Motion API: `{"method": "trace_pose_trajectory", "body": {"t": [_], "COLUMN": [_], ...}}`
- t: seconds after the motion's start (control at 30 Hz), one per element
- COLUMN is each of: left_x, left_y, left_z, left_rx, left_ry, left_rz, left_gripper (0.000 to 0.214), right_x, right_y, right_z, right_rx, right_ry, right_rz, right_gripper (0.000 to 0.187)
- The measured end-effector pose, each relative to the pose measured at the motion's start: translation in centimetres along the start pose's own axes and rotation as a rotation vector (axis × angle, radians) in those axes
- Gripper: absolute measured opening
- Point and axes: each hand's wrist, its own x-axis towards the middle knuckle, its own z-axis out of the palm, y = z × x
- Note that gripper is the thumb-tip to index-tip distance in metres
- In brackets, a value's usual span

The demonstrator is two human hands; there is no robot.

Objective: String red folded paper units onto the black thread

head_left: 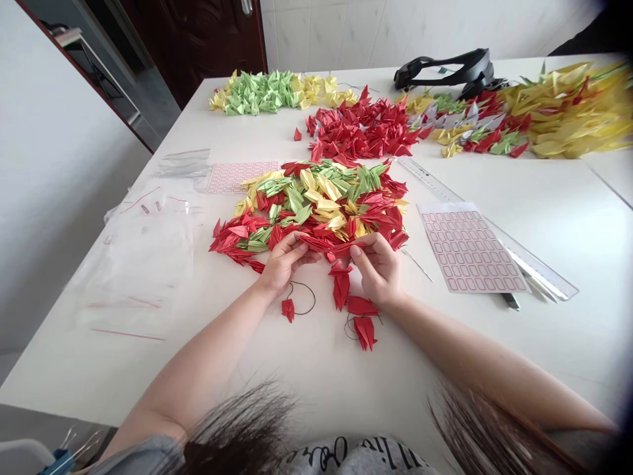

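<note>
Left of the central heap of paper cranes [306, 204], a clear plastic bag [133, 264] lies flat on the white worktop [558, 204], and a small pink label sheet [242, 177] sits just beside the heap's far edge. At the heap's near edge, the left hand [287, 262] is curled, its thumb and fingers pinching one end of a red paper crane [329, 245]. Below it, a black thread [304, 297] loops from a small red crane [287, 310]. The right hand [376, 267] pinches the crane's other end between thumb and forefinger, its remaining fingers bent; more red cranes [359, 316] lie on the worktop just below it. Behind the heap stand a green and yellow pile of cranes [267, 92] and a red pile [363, 125]. To the right of the heap are a larger pink label sheet [469, 247], a clear ruler [487, 227] and a mixed pile ending in big yellow folded paper [568, 112]. The ruler's markings and the print on the label sheets are too small to read.
</note>
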Motion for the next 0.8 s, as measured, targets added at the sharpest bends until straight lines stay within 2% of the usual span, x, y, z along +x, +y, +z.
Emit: {"method": "trace_pose_trajectory", "body": {"t": [0.17,0.47,0.8], "left_x": [0.0,0.1,0.2], "left_y": [0.0,-0.1,0.0], "left_z": [0.1,0.1,0.0], "left_rx": [0.017,-0.018,-0.052], "left_ry": [-0.007,0.043,0.064], "left_rz": [-0.02,-0.011,-0.031], "left_gripper": [0.026,0.025,0.025], "right_x": [0.6,0.1,0.2], "right_y": [-0.7,0.3,0.3], "right_z": [0.3,-0.3,-0.3], "right_rx": [0.097,-0.062,-0.076], "right_ry": [0.019,0.039,0.061], "right_rz": [0.052,0.01,0.012], "right_gripper": [0.028,0.025,0.026]}}
